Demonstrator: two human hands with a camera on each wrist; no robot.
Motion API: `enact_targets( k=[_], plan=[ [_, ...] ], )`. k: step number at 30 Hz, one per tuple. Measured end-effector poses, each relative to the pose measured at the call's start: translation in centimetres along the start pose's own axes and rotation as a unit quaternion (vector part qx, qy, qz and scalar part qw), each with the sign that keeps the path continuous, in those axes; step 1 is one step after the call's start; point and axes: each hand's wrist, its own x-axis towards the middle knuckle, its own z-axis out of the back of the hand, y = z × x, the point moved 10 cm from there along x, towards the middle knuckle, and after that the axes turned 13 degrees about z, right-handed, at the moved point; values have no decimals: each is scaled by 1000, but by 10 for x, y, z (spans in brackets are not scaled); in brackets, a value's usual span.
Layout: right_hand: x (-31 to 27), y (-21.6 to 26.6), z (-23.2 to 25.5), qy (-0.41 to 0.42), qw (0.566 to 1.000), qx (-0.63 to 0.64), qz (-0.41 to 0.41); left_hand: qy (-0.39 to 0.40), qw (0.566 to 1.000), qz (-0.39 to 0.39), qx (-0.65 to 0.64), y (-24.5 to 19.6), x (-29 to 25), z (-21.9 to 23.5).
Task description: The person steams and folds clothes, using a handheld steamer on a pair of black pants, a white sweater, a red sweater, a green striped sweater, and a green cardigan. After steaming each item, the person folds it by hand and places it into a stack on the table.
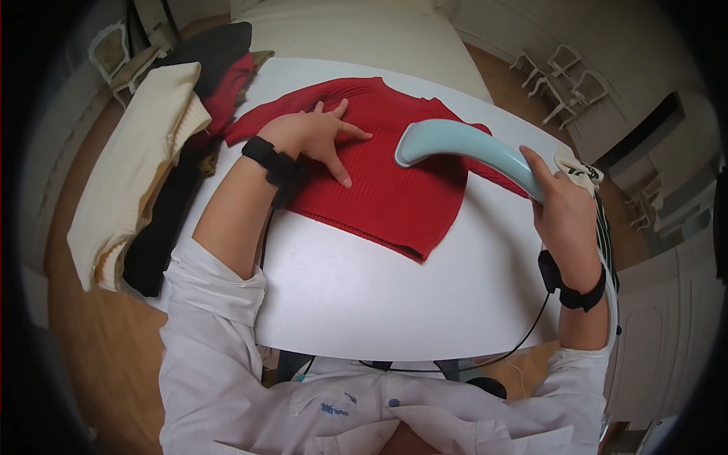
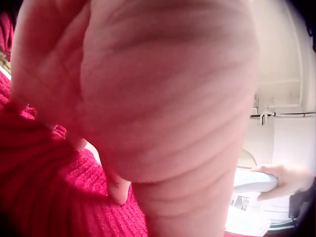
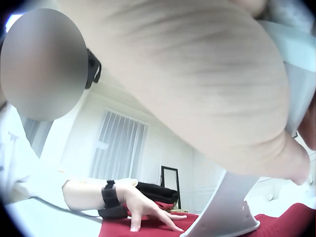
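A red ribbed sweater point(image 1: 387, 193) lies spread on the white table point(image 1: 364, 303), its hem toward the person. On its left part rests the left hand point(image 1: 322, 140), fingers spread and straight. The right hand point(image 1: 567, 216) grips the handle of a pale blue garment steamer point(image 1: 474, 144). In the head view the steamer's head overlaps the sweater's middle, to the right of the left hand. The right wrist view shows the steamer's flat head point(image 3: 224, 210) right at the red fabric, near the left fingertips. Part of the sweater's far sleeve is hidden behind the steamer.
Folded clothes hang over the table's left edge: a cream knit point(image 1: 129, 167) and black garments point(image 1: 155, 239). White fabric with dark lettering point(image 1: 582, 171) and striped cloth lie at the right edge. A thin black cable point(image 1: 535, 318) runs from the right wrist. Chairs point(image 1: 561, 83) stand beyond.
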Motion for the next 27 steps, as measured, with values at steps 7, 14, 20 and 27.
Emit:
enact_targets(
  k=[7,14,20,27],
  plan=[
    [77,22,-39,-66,997,-10,45,80,995,-46,-25,0,6,-12],
    [97,22,-47,-45,998,20,35,76,990,21,-117,29,30,3],
    [58,16,-11,8,996,51,68,-51,981,-14,-187,62,35,9],
    [4,9,16,93,992,73,41,-1,994,-33,-107,51,31,4]
  ],
)
